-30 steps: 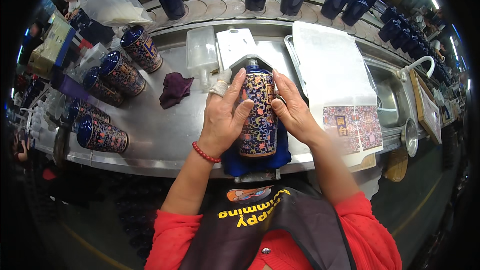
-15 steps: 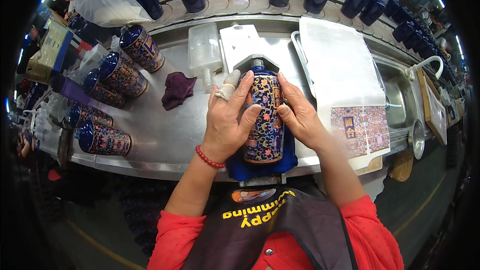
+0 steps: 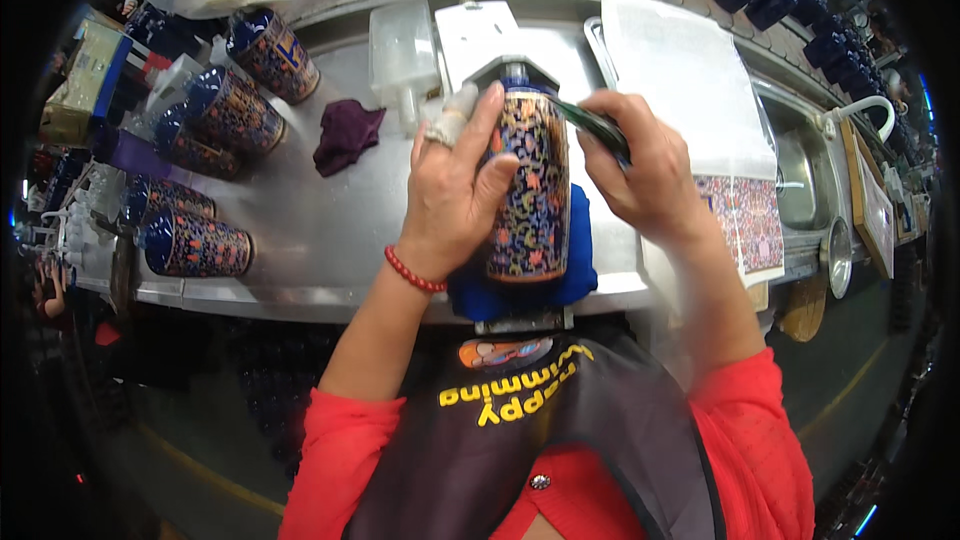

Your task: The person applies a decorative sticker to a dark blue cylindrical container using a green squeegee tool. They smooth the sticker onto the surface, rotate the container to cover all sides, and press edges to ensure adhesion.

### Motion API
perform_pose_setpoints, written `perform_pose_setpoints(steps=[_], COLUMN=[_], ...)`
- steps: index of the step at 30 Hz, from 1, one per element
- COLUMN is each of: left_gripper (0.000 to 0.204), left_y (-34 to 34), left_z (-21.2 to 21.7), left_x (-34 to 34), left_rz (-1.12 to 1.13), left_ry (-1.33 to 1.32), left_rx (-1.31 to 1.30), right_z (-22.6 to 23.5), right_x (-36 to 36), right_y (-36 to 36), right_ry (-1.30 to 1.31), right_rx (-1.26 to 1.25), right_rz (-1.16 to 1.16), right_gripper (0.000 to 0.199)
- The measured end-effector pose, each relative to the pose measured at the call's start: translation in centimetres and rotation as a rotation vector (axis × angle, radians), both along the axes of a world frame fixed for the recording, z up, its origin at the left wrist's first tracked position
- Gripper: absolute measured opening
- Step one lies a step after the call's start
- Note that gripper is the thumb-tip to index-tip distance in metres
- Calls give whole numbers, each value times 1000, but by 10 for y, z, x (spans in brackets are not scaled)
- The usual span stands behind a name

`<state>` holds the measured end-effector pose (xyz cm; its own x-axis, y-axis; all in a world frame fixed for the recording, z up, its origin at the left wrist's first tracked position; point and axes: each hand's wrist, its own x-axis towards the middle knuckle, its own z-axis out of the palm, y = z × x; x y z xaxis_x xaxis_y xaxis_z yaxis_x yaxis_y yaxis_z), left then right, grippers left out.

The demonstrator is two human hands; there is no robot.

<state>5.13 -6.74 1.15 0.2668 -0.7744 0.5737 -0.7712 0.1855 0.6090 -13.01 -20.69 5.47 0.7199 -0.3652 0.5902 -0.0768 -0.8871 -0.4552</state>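
**Patterned bottle held over a steel desk, thin tool at its side**

Seen from above, a person in a red top and dark apron stands at a long steel desk (image 3: 300,230). The left hand (image 3: 455,190) has its grip wrapped around a tall dark-blue bottle (image 3: 530,190) covered in a bright floral pattern, fingers spread along its left side. The bottle stands roughly upright on a folded blue cloth (image 3: 575,270) at the near edge of the desk, directly in front of the person. The right hand (image 3: 650,175) has its grip clenched on a thin dark tool (image 3: 590,125), whose tip lies against the bottle's upper right side.

To the left, several finished patterned bottles (image 3: 195,240) lie on their sides, near a crumpled purple rag (image 3: 345,135). A sheet of patterned decals (image 3: 745,225) lies to the right.

Risks, as a judgement: the bottle sits close to the desk edge, so a hard push from the tool could tip it off the cloth toward the floor. The tool could also slip and scratch or tear the pattern. The one-handed hold looks loose, so the bottle may rotate unexpectedly.
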Motion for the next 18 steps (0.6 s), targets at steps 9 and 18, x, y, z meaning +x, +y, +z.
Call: perform_pose_setpoints(steps=[9, 18], left_gripper=[63, 76], left_y=[-4, 64], left_z=[-12, -28], left_x=[4, -18], left_rz=[-92, -23], left_ry=[121, 92], left_rx=[-73, 9], right_z=[21, -5], right_x=[-16, -50], right_y=[56, 56], right_ry=[112, 65], right_rx=[-19, 123], right_rz=[513, 487], right_gripper=[28, 30])
